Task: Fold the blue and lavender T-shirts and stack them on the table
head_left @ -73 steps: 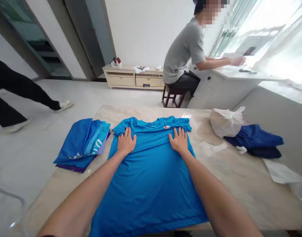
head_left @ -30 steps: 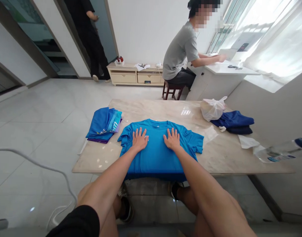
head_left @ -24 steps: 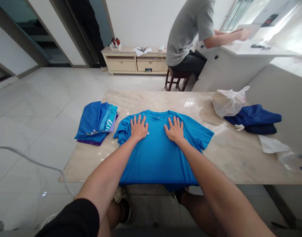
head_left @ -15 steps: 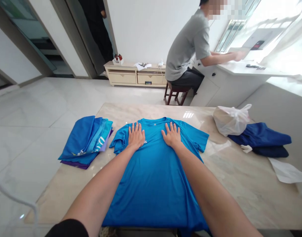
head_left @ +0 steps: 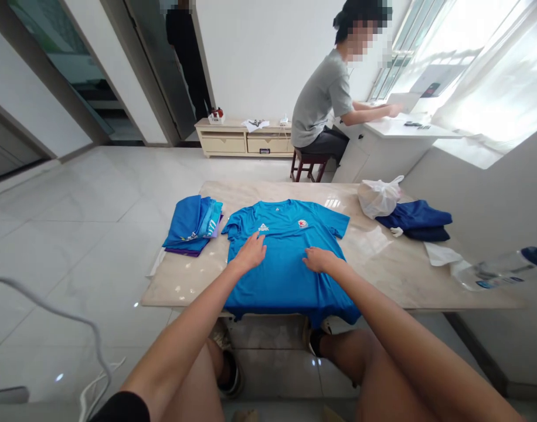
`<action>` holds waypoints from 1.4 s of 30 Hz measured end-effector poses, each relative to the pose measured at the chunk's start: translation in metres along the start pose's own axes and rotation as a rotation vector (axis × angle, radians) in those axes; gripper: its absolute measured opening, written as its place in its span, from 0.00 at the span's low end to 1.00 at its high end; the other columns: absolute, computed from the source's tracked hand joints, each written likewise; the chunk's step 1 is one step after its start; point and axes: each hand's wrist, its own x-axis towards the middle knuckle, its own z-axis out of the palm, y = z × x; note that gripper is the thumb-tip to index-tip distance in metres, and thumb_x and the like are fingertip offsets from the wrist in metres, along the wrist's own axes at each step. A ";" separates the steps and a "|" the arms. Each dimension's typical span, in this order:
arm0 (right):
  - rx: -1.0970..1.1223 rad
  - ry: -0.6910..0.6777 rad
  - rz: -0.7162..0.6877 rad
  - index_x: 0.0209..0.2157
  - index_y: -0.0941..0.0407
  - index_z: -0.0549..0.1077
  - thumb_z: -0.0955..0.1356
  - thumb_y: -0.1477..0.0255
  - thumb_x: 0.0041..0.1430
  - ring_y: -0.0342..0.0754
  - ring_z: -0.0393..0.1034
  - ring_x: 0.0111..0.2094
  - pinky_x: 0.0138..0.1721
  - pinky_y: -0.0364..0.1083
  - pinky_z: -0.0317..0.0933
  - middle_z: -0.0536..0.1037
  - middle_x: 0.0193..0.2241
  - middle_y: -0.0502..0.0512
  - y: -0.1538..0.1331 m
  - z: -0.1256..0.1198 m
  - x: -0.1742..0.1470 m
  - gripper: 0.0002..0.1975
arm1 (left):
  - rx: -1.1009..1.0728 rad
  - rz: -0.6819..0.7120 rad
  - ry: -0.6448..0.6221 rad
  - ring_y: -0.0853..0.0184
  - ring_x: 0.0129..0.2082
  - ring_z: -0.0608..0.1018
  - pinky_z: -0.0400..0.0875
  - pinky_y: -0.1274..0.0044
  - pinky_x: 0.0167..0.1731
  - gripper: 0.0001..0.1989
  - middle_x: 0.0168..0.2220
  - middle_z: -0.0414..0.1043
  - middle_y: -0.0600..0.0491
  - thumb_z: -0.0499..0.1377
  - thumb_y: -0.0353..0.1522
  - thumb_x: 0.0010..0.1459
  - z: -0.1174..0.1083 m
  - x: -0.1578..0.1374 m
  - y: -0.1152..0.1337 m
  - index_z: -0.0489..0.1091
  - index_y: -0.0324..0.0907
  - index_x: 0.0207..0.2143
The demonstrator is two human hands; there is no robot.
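Note:
A bright blue T-shirt (head_left: 290,234) lies spread flat, front up, on the marble table (head_left: 391,275), its hem hanging over the near edge. Two small logos show on its chest. My left hand (head_left: 252,254) rests palm down on the shirt's left middle, fingers apart. On the right middle of the shirt lies my right hand (head_left: 319,258), flat as well. Neither hand holds anything.
A stack of folded blue shirts (head_left: 191,223) sits at the table's left end. A white plastic bag (head_left: 378,197), dark blue folded clothes (head_left: 415,220) and clear wrappers (head_left: 439,253) lie on the right. A seated person (head_left: 323,108) works at a white desk behind; another person (head_left: 187,53) stands in the doorway.
Both hands have slid from the shirt's chest toward me to its middle, uncovering the logos. The camera has pulled back and the person by the door has moved.

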 end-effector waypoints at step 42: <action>-0.131 -0.206 -0.098 0.58 0.62 0.83 0.67 0.65 0.72 0.67 0.80 0.58 0.57 0.55 0.74 0.83 0.56 0.74 -0.073 -0.025 -0.026 0.22 | 0.108 0.035 -0.489 0.42 0.63 0.80 0.77 0.63 0.58 0.28 0.62 0.77 0.28 0.63 0.43 0.68 -0.028 -0.058 0.044 0.76 0.35 0.63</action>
